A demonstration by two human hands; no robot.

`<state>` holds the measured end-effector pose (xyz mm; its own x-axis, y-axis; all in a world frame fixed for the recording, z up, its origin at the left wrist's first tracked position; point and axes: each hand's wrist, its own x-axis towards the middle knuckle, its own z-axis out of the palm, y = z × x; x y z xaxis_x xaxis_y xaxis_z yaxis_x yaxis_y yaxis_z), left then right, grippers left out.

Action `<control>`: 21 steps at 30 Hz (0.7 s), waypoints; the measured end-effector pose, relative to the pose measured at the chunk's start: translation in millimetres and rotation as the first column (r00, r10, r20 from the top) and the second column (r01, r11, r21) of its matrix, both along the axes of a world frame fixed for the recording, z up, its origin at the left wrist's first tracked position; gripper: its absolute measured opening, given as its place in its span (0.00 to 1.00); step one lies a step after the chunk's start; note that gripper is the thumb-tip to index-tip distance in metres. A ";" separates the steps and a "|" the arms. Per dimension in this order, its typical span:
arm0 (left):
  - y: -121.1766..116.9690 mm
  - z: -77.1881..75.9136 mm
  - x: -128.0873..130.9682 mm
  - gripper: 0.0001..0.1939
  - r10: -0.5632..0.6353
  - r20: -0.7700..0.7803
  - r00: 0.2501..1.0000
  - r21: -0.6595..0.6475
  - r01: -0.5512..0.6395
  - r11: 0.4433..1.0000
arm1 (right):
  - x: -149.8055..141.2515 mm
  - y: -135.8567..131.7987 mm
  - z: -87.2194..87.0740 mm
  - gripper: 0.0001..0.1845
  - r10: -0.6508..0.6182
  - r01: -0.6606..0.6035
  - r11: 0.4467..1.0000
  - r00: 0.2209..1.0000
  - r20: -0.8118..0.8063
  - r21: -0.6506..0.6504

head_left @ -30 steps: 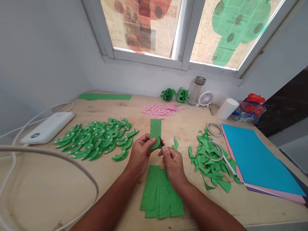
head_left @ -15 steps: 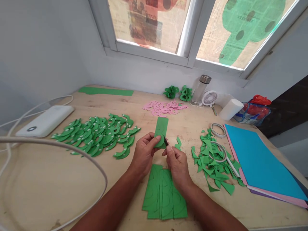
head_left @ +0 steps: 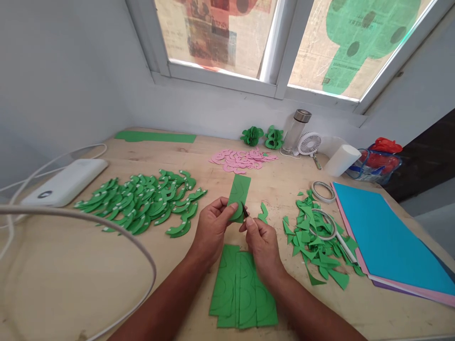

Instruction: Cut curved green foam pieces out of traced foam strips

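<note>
My left hand (head_left: 215, 225) pinches a green paper strip (head_left: 241, 187) with curved pencil lines, thumb on top near its lower end. Closed around a pair of scissors (head_left: 245, 213), my right hand (head_left: 262, 241) meets the strip's right edge; only a bit of dark blade shows, and the handles are hidden in the fingers. Below both hands lie several overlapping green paper strips (head_left: 245, 289) with drawn curves. A small green offcut (head_left: 263, 213) rests just right of the strip.
Curved green pieces (head_left: 145, 203) with white tabs are heaped at left, near a white power bank (head_left: 66, 182) and a looping cable (head_left: 151, 265). Pink cutouts (head_left: 241, 160) lie behind. Green scraps (head_left: 318, 241), a magnifying glass (head_left: 343, 248), a tape roll (head_left: 323, 192) and blue paper (head_left: 387, 232) are at right.
The strip's upper end has tilted slightly to the right. Both hands keep nearly the same place, and the view has shifted a little.
</note>
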<state>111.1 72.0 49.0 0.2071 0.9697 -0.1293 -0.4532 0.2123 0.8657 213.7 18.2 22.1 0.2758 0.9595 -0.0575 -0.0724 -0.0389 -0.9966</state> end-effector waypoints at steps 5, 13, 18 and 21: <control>0.3 -0.9 -0.4 0.11 -0.003 -0.024 1.000 -0.002 0.003 1.000 | 3.1 0.9 0.0 0.26 0.021 -0.021 1.000 1.000 0.009 0.015; 1.5 -2.7 -4.8 0.11 -0.010 -0.045 0.999 -0.013 0.009 1.000 | 5.7 0.5 3.2 0.25 0.055 -0.055 0.998 0.998 0.037 0.017; 0.3 1.3 -3.4 0.10 -0.015 -0.016 1.000 -0.020 0.015 1.000 | 4.5 -0.2 1.8 0.26 0.047 -0.048 0.999 0.998 0.045 0.009; -0.3 4.3 -2.8 0.10 -0.029 0.000 1.000 -0.009 0.029 1.000 | 4.5 -0.1 0.5 0.26 0.049 -0.050 0.999 0.998 0.039 0.003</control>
<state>108.3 71.7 53.3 0.2349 0.9622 -0.1379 -0.4468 0.2329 0.8638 218.2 18.1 22.6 0.2299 0.9722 -0.0440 -0.0321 -0.0376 -0.9988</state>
